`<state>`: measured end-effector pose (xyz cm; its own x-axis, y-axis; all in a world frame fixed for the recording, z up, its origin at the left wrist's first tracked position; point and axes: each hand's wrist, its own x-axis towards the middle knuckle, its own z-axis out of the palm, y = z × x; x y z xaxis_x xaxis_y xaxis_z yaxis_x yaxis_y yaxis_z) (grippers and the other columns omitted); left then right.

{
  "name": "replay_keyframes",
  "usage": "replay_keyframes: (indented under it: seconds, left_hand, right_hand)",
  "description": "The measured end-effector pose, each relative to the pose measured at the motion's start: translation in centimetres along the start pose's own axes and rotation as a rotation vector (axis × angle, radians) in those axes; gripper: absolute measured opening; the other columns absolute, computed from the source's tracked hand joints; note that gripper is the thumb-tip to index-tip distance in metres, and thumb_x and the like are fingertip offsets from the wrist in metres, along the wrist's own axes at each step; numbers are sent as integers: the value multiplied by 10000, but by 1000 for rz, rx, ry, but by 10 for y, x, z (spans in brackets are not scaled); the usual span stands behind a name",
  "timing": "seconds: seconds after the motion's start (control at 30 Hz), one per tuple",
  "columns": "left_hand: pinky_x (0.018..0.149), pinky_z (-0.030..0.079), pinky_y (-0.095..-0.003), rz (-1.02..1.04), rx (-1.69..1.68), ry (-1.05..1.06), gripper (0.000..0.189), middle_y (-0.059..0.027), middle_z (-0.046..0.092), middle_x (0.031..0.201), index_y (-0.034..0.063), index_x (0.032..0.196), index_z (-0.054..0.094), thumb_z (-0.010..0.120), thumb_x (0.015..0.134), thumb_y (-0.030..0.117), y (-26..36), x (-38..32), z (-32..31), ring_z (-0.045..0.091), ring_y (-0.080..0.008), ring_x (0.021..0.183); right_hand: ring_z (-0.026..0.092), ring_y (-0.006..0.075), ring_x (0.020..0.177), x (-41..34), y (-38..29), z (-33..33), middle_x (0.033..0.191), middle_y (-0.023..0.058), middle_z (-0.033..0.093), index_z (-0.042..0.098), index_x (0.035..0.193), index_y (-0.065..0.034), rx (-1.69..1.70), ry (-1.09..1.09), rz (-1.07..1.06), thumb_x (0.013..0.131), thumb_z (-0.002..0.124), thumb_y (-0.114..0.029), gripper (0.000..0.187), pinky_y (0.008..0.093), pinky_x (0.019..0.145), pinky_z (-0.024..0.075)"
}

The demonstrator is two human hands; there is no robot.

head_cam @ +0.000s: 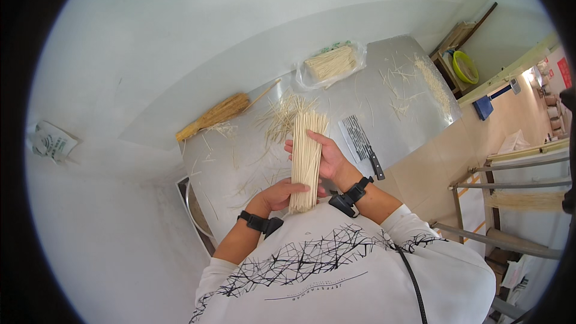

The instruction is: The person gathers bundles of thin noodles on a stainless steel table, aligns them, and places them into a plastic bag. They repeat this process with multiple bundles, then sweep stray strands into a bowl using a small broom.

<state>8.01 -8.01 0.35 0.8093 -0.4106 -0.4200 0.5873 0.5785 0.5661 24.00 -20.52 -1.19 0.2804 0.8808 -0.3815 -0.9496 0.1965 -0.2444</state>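
Observation:
Both my hands hold one thick bundle of dried noodles (pixel 307 157) upright in front of my chest, over the near edge of the metal table (pixel 279 157). My left hand (pixel 288 192) grips its lower end, thumb across the front. Around the upper half is my right hand (pixel 326 153), with its thumb on the front and fingertips showing at the far side. Beyond the bundle lies a loose heap of noodles (pixel 281 119). To the right a cleaver (pixel 360 141) rests flat, its black handle towards me. A clear plastic bag of noodles (pixel 332 64) lies by the wall.
A straw hand broom (pixel 218 114) lies at the table's back left. Noodle scraps (pixel 434 85) line the right end. Past that end are a yellow-green basin (pixel 465 67) and a blue platform scale (pixel 483 108). Metal rack bars (pixel 517 184) stand at the right.

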Motion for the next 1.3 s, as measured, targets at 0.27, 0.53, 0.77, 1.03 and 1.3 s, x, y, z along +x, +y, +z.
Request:
replay_keyframes:
  seconds: [0.27, 0.53, 0.77, 1.03, 1.3]
  left_hand:
    - [883, 596, -358, 253, 313, 539, 393, -122, 696, 1216, -21, 1359, 557, 616, 1021, 170, -3, 20, -9, 716, -202, 1012]
    - [875, 597, -359, 310, -30, 549, 378, -129, 701, 1231, -38, 1347, 560, 564, 1037, 179, 5, 15, -24, 718, -219, 1023]
    - [1003, 538, -343, 144, 187, 395, 487, -118, 664, 1327, -37, 1443, 511, 568, 1054, 251, 14, -13, -23, 663, -197, 1161]
    - [1072, 479, -340, 151, 614, 297, 544, -106, 647, 1366, -3, 1497, 493, 628, 1037, 254, 10, -2, -5, 609, -178, 1234]
    - [1007, 541, -412, -29, -57, -139, 462, -175, 688, 1252, -35, 1332, 610, 709, 958, 217, -19, 17, -19, 685, -287, 1119]
  right_hand:
    - [597, 383, 1288, 1, 0, -8, 1407, 256, 590, 458, 1479, 46, 155, -63, -86, 1050, 522, -350, 587, 514, 1118, 471]
    - [616, 414, 1263, 2, -5, -14, 1412, 255, 601, 487, 1451, 61, 192, -48, -116, 918, 543, -203, 597, 537, 1152, 444]
    - [616, 397, 1258, -8, -2, -19, 1403, 253, 598, 485, 1463, 39, 194, -88, -120, 990, 545, -297, 583, 520, 1133, 461]
    - [563, 397, 1345, -6, 8, -9, 1460, 260, 558, 412, 1543, 9, 76, -191, -22, 1071, 491, -409, 636, 527, 1158, 436]
    - [503, 407, 1406, -28, 13, -18, 1503, 281, 507, 362, 1573, -1, 53, -364, 89, 1056, 504, -463, 707, 512, 1181, 418]
